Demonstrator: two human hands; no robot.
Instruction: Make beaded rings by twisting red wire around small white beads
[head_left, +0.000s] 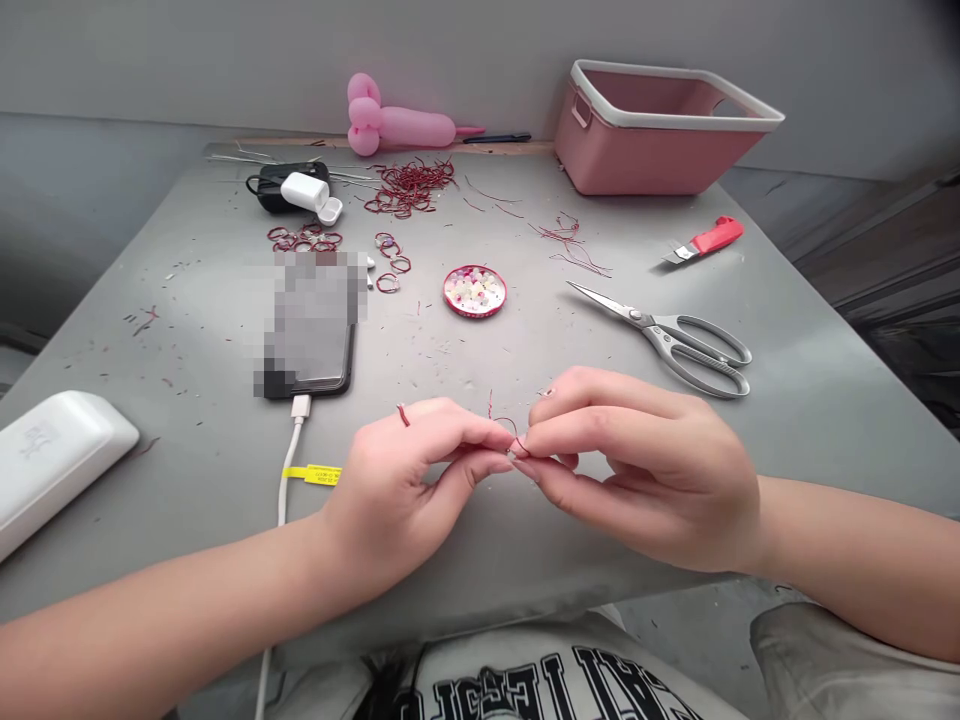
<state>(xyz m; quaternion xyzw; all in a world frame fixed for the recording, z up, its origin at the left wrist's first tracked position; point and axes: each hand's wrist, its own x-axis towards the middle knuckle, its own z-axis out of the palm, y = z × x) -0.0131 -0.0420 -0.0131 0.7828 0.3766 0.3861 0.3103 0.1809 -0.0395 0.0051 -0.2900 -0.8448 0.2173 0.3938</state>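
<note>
A thin dark red cord point(504, 419) loops up between my fingertips over the near part of the grey table. My left hand point(405, 485) pinches it between thumb and forefinger and wears a dark red ring point(403, 415). Meeting it from the right, my right hand point(649, 470) also has thumb and forefinger closed on the cord, the other fingers curled. A tiny spot shows where the fingertips meet, too small to make out. Beyond the hands sits a round red-rimmed lid of pale beads point(475, 291).
Grey scissors point(675, 345) and a red box cutter point(709, 241) lie right. A phone point(322, 330) on a white cable point(289, 470) is left, near a white case point(64, 465). Behind are red rings point(304, 238), cord pieces point(411, 187), a pink bin point(637, 155) and a balloon point(412, 127).
</note>
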